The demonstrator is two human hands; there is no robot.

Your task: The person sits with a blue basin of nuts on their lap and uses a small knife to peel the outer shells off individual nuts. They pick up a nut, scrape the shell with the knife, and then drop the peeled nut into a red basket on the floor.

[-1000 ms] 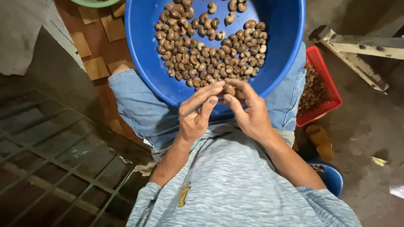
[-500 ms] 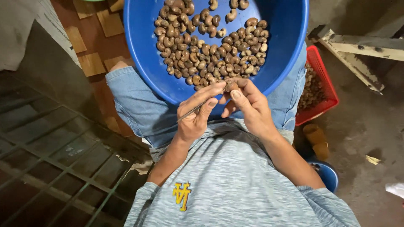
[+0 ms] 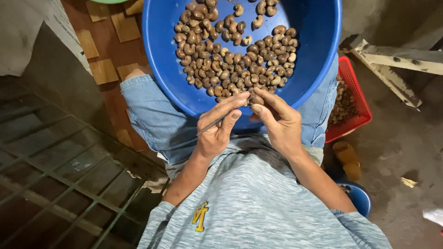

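The left hand (image 3: 216, 131) is curled shut around a thin metal pick (image 3: 221, 119). The right hand (image 3: 279, 122) pinches one brown nut (image 3: 256, 99) between thumb and fingers, right at the near edge of the big blue bowl (image 3: 161, 60). The bowl sits on the person's lap, with a heap of nuts (image 3: 230, 60) inside.

The pick's tip is close to the fingers holding the nut. If it slips off the hard shell, it could poke a finger. The nut could also pop out and fall. If the knees move, the bowl might tip and spill.
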